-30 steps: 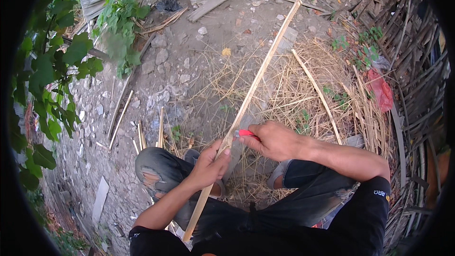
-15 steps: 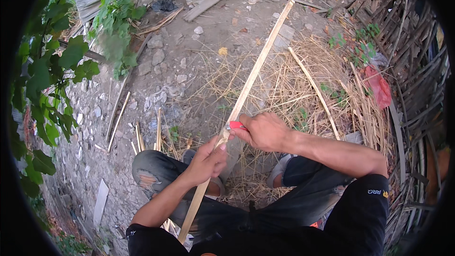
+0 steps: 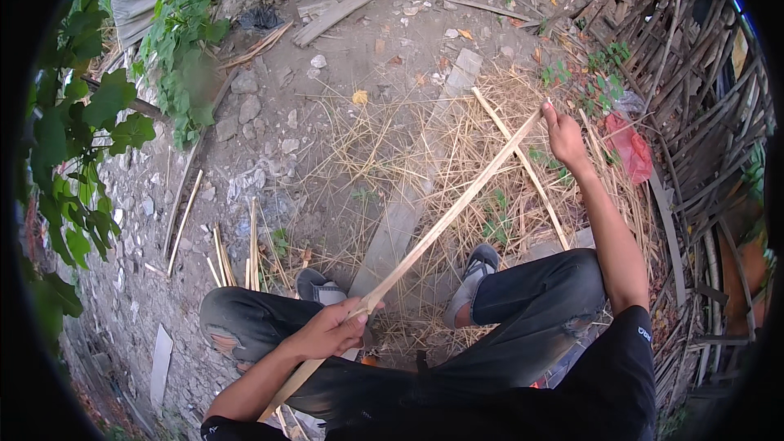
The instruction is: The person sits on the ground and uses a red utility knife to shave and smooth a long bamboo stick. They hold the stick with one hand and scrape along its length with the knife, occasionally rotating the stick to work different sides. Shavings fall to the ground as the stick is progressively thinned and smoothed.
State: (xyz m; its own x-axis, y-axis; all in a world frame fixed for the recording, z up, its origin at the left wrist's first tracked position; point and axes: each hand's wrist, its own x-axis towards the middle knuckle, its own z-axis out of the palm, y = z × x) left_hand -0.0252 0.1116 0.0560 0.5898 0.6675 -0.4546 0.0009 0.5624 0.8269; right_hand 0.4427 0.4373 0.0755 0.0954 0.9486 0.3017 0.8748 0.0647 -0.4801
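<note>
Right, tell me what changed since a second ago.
The right hand slid from the middle of the bamboo strip out to its far end; the red-handled tool it held is no longer visible. The left hand kept gripping the near end. The person stayed seated.

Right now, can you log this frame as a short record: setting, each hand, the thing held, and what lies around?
Setting: outdoors, bare dirt ground, person seated
Left hand: gripping the bamboo strip near its lower end
Right hand: at the strip's far end, arm stretched out
Around: dry straw, flat plank, cut sticks, leafy plant, red bag
</note>
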